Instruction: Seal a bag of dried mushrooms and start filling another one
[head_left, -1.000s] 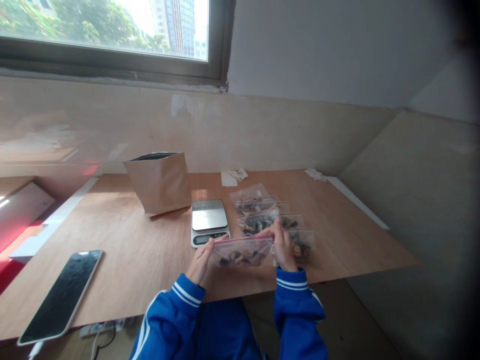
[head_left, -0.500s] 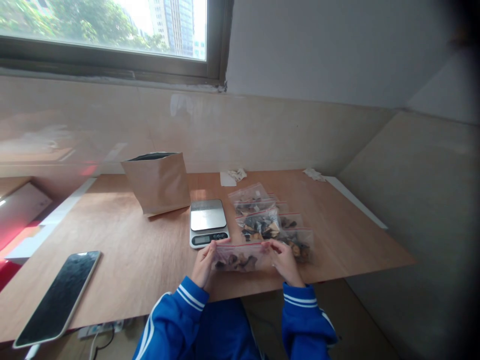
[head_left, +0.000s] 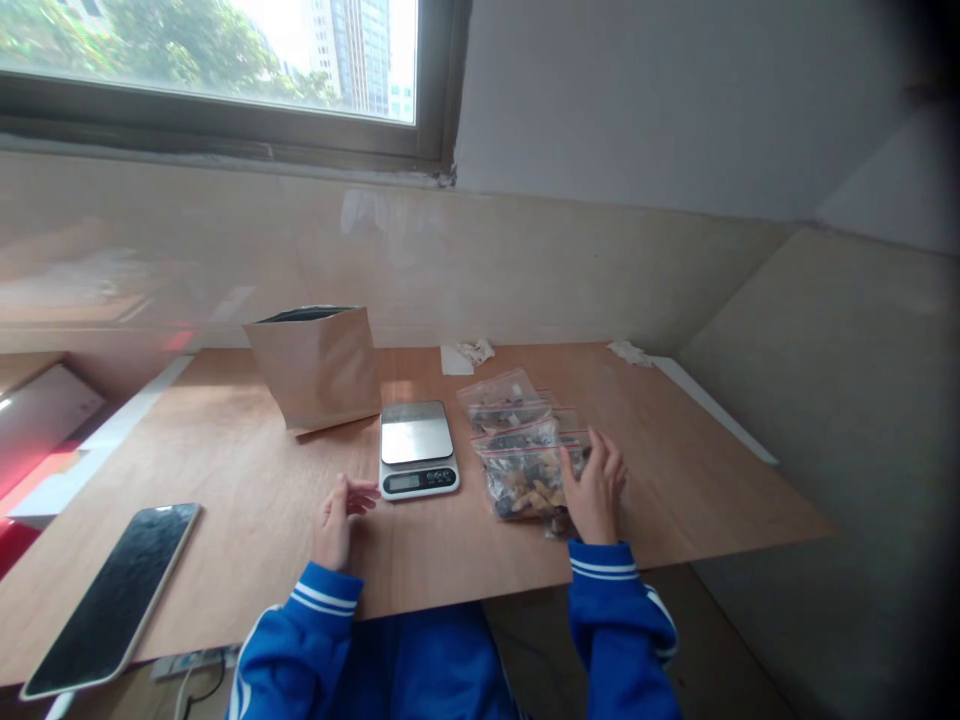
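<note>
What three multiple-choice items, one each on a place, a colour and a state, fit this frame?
1. Where is the kitchen scale?
A. between the brown paper bag and the zip bags
B. on the phone
C. on the floor

2. What colour are the sleeves?
A. red
B. blue with white stripes
C. green

3. What is the left hand doing?
A. gripping a bag
B. pressing the scale
C. holding nothing

Key: 1 A, the scale sits between them; 2 B, both cuffs show it; 3 C, its fingers are spread, while the right hand rests on the bags.

Blue sleeves, white-striped cuffs; brown paper bag; red-sealed clear bags.
</note>
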